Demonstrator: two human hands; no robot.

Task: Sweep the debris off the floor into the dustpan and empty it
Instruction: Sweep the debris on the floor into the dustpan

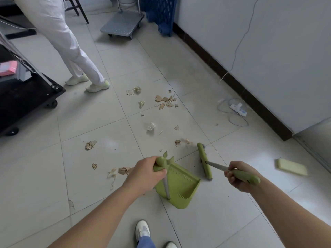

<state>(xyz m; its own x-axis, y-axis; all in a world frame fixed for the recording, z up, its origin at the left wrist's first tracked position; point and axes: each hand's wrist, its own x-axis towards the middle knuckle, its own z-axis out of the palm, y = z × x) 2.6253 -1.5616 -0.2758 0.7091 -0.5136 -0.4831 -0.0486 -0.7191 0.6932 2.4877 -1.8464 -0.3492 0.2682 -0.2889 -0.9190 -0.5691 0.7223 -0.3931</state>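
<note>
The dustpan [180, 185] stands on the floor [89, 122] under the left hand [143, 174]. The broom [206, 165], in the right hand [238, 176], lies just right of it. Debris [165, 101] lies scattered ahead and leftward, and a power strip [239, 109] lies near the right wall [268, 42].

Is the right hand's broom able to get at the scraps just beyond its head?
Likely yes: the right hand holds the broom, whose head lies close to those scraps, nothing between them.

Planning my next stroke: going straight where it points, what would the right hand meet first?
The right hand, behind its broom, probably meets the brown scraps first; the dustpan lies close beside.
</note>
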